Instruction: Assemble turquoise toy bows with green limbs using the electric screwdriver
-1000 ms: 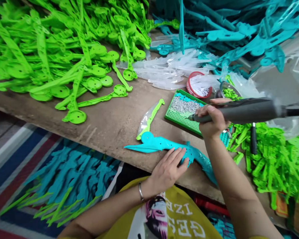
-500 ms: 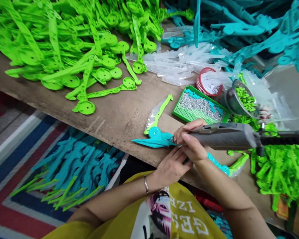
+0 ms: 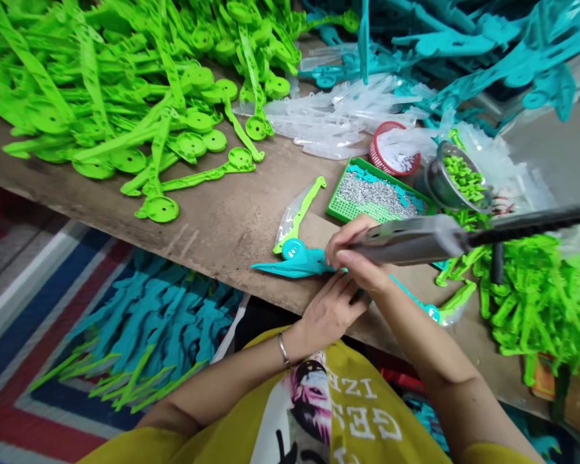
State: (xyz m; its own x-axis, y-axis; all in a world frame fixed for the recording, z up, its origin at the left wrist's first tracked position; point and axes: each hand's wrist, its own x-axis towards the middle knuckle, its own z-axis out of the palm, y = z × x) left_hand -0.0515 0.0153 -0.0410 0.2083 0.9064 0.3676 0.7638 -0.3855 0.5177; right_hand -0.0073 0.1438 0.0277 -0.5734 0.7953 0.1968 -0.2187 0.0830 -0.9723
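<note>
A brown worktable (image 3: 212, 219) slants across the view, with a red, white and blue striped sheet (image 3: 9, 412) below its near edge at lower left. The largest pile is lime-green plastic arms with round ends (image 3: 77, 84), covering the table's far left. A heap of teal plastic shells (image 3: 464, 45) fills the far right. On the striped sheet lies a row of teal pieces with green ends (image 3: 159, 316); a mound of smaller green parts (image 3: 541, 296) sits at the table's right. Clear plastic blades (image 3: 338, 122) spread between the two far piles.

At the near edge, in front of the person, lies a teal plastic assembly (image 3: 292, 265), a clear-and-green blade jutting from its disc joint; the hands hide its middle. The right hand (image 3: 357, 252) is wrapped around a grey power screwdriver (image 3: 415, 240), whose tip is hidden. The left hand (image 3: 331, 312) lies over the assembly, partly under the right; whether its fingers grip cannot be told.

Beyond them stand a green perforated tray (image 3: 362, 210) of small silvery pieces, a metal bowl (image 3: 432, 183) of green bits and a red basket (image 3: 377, 154).
</note>
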